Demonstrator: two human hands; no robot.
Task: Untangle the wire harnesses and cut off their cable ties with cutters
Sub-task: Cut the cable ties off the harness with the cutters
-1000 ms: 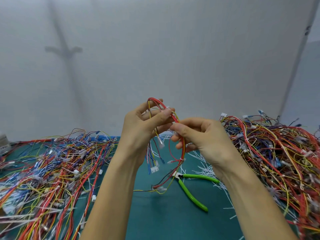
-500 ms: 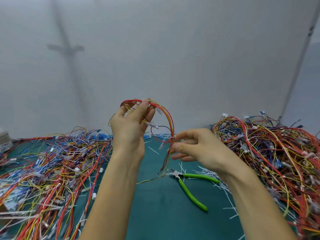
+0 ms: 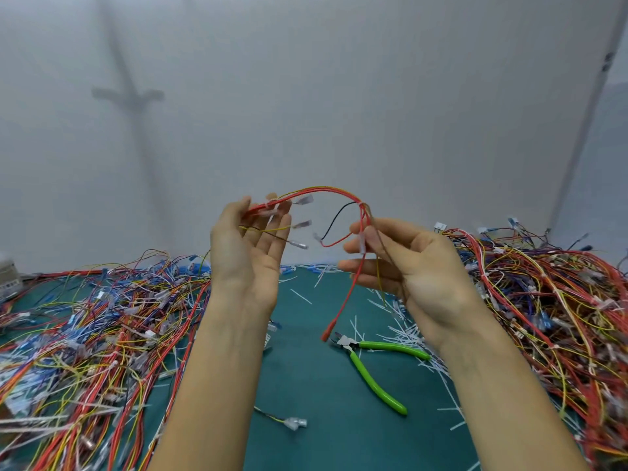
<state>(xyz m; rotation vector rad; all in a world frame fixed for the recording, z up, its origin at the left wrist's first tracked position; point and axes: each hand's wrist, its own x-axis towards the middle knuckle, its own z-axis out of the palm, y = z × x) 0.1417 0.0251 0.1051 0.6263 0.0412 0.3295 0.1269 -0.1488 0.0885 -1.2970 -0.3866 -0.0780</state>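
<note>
I hold one wire harness (image 3: pixel 323 190) of red, yellow and black wires up in front of the wall. My left hand (image 3: pixel 249 253), palm towards me, pinches its end by a white cable tie (image 3: pixel 272 212), and clear terminals stick out to the right. My right hand (image 3: pixel 411 270) grips the other end at its fingertips; from there a red wire (image 3: pixel 346 297) hangs down to the mat. The green-handled cutters (image 3: pixel 373 372) lie on the green mat (image 3: pixel 323 419) below my right hand, touched by neither hand.
A big tangle of harnesses (image 3: pixel 95 328) covers the mat's left side and a second pile (image 3: pixel 550 300) fills the right. Cut white tie pieces (image 3: pixel 404 331) litter the mat around the cutters. A loose short wire with a clear connector (image 3: pixel 292 422) lies near the front.
The harness has been spread from a tight loop into a wide arc as my hands moved apart. Both palms have turned towards me, and the red wire now hangs free.
</note>
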